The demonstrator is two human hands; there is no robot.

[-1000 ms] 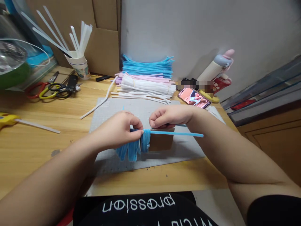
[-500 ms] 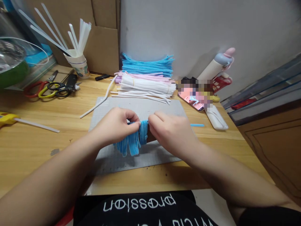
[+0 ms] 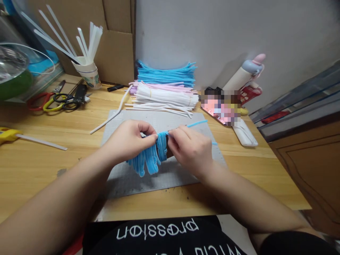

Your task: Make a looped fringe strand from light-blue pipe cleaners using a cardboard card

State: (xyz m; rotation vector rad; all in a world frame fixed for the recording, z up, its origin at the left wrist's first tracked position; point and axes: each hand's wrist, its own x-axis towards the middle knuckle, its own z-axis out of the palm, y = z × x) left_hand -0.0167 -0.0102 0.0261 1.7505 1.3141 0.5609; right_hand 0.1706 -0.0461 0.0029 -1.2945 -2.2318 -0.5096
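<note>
Over a grey cutting mat (image 3: 124, 180), my left hand (image 3: 127, 140) is closed on a bunch of blue pipe-cleaner loops (image 3: 148, 161) that hang below it, wound round a brown piece mostly hidden between my hands. My right hand (image 3: 190, 148) pinches the free blue pipe cleaner (image 3: 196, 123) close to the loops. Its loose end points up and to the right, above the mat.
Stacks of blue, pink and white pipe cleaners (image 3: 166, 86) lie behind the mat. A cup of white sticks (image 3: 89, 72) and scissors (image 3: 57, 101) stand at the back left, with a yellow tool (image 3: 7, 134) at the far left. A phone, white case (image 3: 244, 132) and bottle (image 3: 243, 76) are at the right.
My right hand has come down over the brown piece and wound the blue pipe cleaner round it. The loose end, which pointed right, now sticks up and to the right.
</note>
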